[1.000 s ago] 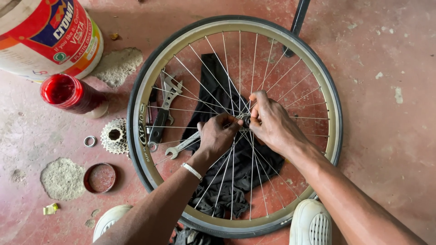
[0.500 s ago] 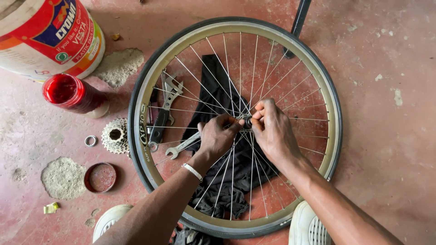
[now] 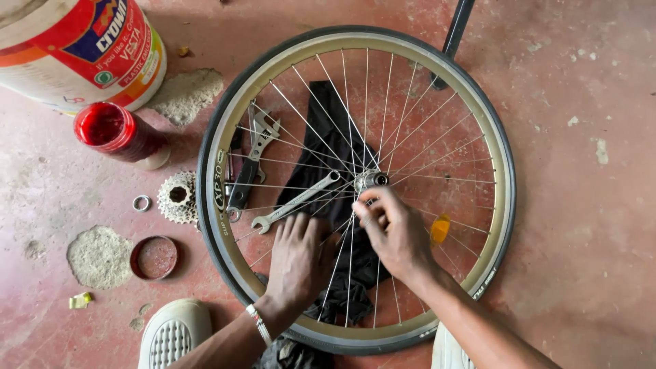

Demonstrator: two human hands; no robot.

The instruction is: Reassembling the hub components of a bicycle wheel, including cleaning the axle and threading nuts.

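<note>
With both hands now drawn back from the hub (image 3: 371, 181) at frame centre, the left hand (image 3: 299, 258) rests spread-fingered on the bicycle wheel's (image 3: 217, 184) spokes, while the right hand (image 3: 393, 232) pinches something too small to identify, suggesting a part has come free.

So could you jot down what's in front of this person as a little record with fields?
Setting: red concrete floor
Main thing: bicycle wheel lying flat
Left hand: flat on the spokes, over a black cloth
Right hand: fingers pinched just below the hub
Inside the rim: spanner, adjustable wrench
Beside the wheel: cassette, red jar, bucket
</note>
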